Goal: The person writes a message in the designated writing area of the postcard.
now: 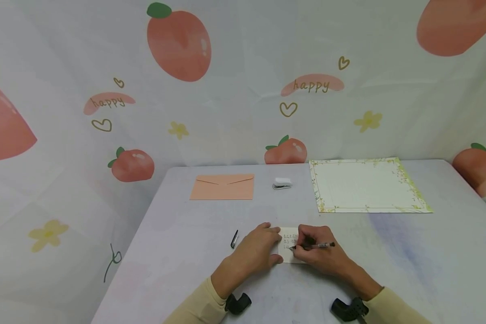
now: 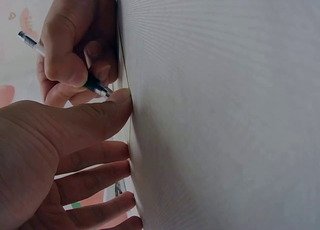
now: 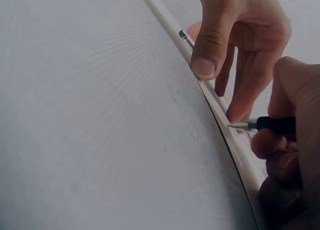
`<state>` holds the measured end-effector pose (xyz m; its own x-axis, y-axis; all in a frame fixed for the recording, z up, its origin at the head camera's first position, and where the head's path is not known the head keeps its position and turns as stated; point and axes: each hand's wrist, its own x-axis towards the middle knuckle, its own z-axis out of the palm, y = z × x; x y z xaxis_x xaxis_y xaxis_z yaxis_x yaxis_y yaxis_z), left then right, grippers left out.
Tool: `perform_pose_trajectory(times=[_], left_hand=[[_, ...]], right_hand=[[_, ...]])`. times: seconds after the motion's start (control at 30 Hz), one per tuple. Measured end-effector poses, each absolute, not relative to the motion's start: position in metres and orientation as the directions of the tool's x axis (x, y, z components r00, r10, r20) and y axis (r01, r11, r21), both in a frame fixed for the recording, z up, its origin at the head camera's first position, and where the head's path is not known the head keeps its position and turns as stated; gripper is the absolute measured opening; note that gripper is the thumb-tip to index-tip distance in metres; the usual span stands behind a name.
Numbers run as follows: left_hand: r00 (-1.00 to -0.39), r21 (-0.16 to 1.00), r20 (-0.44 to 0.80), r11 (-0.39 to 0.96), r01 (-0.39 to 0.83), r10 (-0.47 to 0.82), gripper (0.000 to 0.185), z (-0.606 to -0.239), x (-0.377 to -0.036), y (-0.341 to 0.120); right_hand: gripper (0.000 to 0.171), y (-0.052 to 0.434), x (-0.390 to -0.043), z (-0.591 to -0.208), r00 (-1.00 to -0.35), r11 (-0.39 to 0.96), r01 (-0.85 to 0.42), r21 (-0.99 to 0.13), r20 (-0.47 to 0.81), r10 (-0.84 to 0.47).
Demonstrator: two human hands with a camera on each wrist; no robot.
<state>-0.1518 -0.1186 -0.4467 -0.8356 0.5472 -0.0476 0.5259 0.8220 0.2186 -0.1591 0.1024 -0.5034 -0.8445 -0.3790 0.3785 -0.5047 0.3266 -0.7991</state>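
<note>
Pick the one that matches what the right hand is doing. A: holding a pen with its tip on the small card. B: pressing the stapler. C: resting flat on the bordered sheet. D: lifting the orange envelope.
A: the right hand grips the pen with its tip on the small card, which the left hand steadies on the table.

pale yellow long sleeves, a black camera mount at each wrist.

You are facing a backdrop showing the word "happy" twice in brown script; handwriting on the small card is staying too small to read.
</note>
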Motion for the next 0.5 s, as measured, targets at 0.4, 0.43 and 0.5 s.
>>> perform_pose_trajectory(times=[0.4, 0.43, 0.5], left_hand=[[-0.834, 0.21, -0.049, 0.822, 0.529, 0.549, 0.048, -0.4472, -0.1522, -0.1183], [-0.834, 0.211, -0.05, 0.822, 0.529, 0.549, 0.048, -0.4473, -0.1523, -0.1183], [-0.834, 0.212, -0.051, 0.822, 0.528, 0.549, 0.048, -0.4471, -0.1524, -0.1183]], right_hand=[[0.032, 0.1029, -0.1589, -0.5045, -0.84, 0.311, -0.506, -0.804, 0.377, -0.391], [0.033, 0.1029, -0.159, -0.5044, -0.839, 0.31, -0.507, -0.804, 0.378, -0.392], [0.033, 0.1029, -0.159, -0.5042, -0.839, 0.31, -0.507, -0.804, 0.377, -0.392]])
